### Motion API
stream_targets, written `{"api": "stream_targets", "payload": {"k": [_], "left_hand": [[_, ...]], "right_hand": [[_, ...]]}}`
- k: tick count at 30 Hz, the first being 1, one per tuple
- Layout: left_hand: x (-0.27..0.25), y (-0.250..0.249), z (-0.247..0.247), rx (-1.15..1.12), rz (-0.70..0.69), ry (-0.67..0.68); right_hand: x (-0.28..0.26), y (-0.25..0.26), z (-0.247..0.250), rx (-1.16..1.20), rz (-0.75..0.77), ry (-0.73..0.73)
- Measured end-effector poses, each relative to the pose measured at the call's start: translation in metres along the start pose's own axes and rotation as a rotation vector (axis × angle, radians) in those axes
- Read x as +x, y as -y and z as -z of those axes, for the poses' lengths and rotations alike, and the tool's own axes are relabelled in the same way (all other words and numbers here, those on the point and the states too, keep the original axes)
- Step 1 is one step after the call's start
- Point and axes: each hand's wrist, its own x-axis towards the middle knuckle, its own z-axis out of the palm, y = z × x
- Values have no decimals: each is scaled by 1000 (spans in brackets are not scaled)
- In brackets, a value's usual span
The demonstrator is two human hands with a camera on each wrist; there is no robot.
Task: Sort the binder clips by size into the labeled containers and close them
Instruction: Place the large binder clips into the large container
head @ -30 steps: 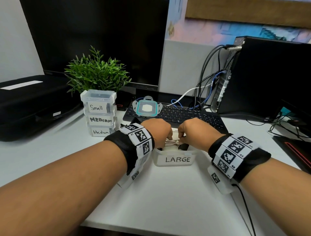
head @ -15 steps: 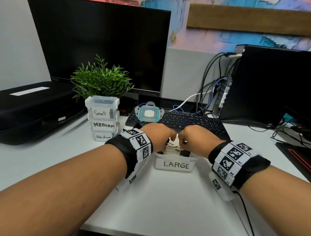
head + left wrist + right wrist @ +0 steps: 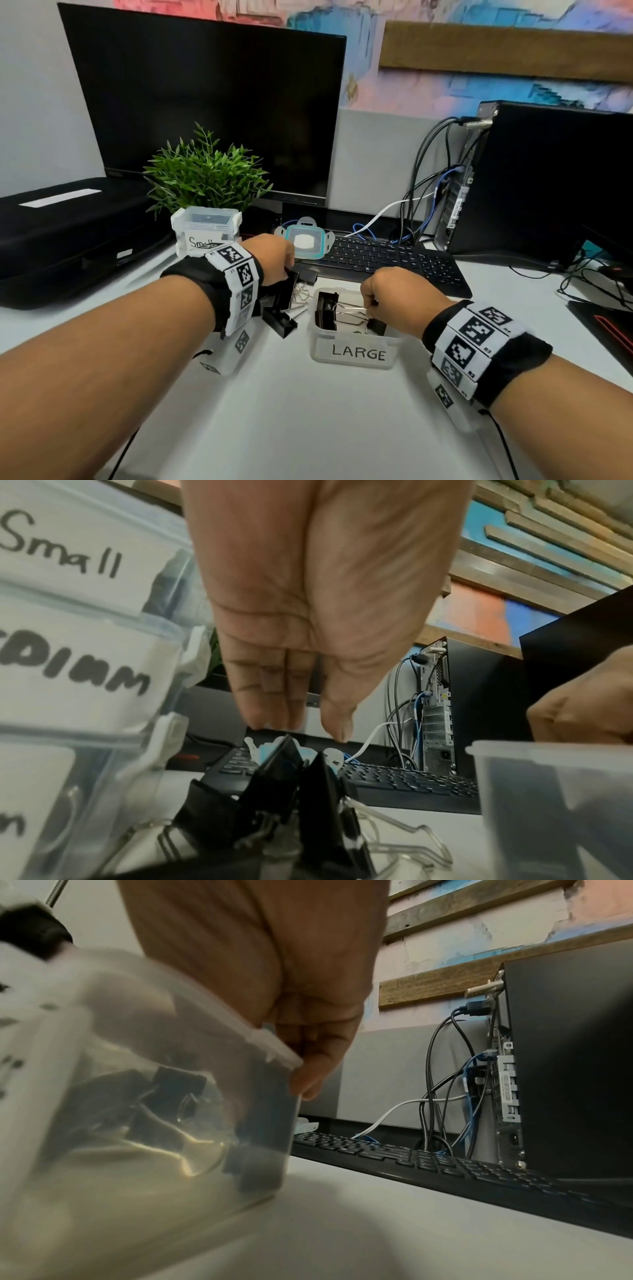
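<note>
A white desk (image 3: 308,411) has bare room toward its near edge. An open tub labelled "LARGE" (image 3: 356,353) holds black binder clips (image 3: 325,310). The right hand (image 3: 394,294) curls over its far rim, pinching a clip's wire handle. The left hand (image 3: 270,253) hovers, fingers straight and together, above loose clips (image 3: 281,315) beside the tub. Stacked tubs (image 3: 68,615) read "Small" and "MEDIUM". A lid (image 3: 305,240) rests on the keyboard (image 3: 387,263).

LARGE box (image 3: 354,353) open on desk, black clips (image 3: 327,310) with wire handles inside. More black clips (image 3: 279,317) loose just left of it. Lidded Small box (image 3: 205,228) tops stack; teal-rimmed lid (image 3: 305,241) on keyboard.
</note>
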Motion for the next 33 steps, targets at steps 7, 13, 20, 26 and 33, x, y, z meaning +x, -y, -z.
{"api": "stream_targets", "payload": {"k": [7, 13, 20, 26, 33], "left_hand": [[-11, -23, 6, -183, -171, -124], [-30, -75, 10, 143, -297, 25], [-29, -96, -7, 396, -299, 169], [-27, -100, -7, 421, -251, 299], [-31, -94, -7, 366, -267, 322]], "right_hand": [[-2, 1, -1, -12, 1, -2], [-4, 2, -1, -14, 7, -29], [-3, 2, -1, -19, 8, -17], [-3, 4, -1, 5, 23, -13], [-1, 4, -2, 12, 36, -11]]}}
